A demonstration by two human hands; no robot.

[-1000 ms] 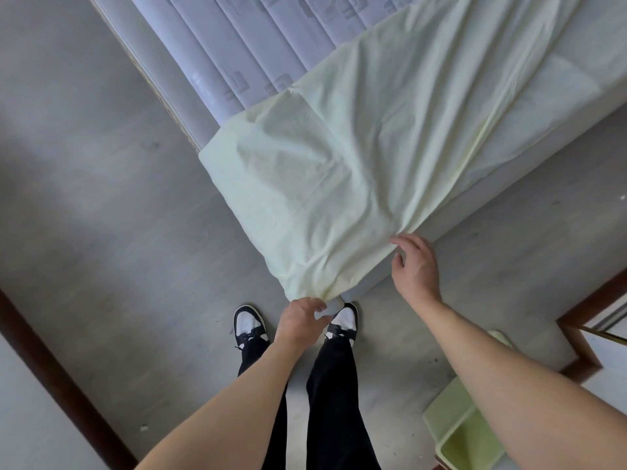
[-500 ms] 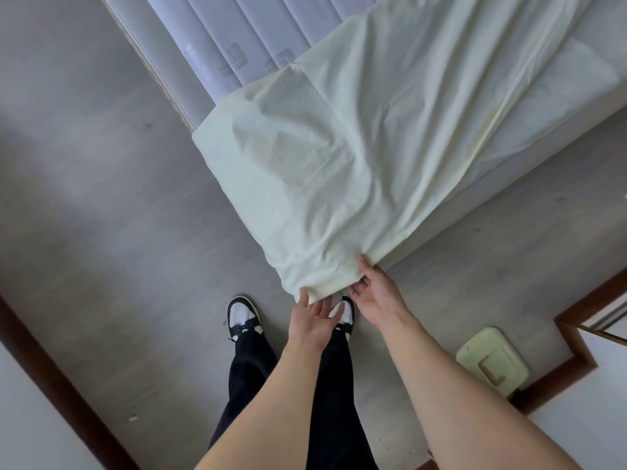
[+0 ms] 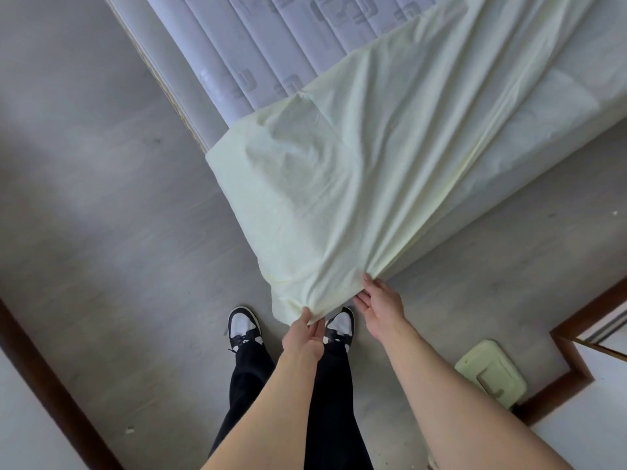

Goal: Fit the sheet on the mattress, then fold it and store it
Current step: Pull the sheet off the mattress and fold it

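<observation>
Both hands gather the sheet's corner at the foot of the mattress.

The left hand's fingers [image 3: 314,325] pinch the lowest tip of the pale yellow cotton sheet [image 3: 356,171]; the right hand's fingers [image 3: 368,293] lie nearly straight and close together against the hem just beside it — whether the right thumb nips the cloth I cannot tell. Creases fan upward from the two hands, so the pull looks meant to draw the corner down over the white quilted mattress [image 3: 258,52], whose upper part lies bare. The sheet drapes over the near corner — fitting seems barely begun. A pale green plastic lid [image 3: 492,371] lies on the grey floor [image 3: 101,198], well apart.
</observation>
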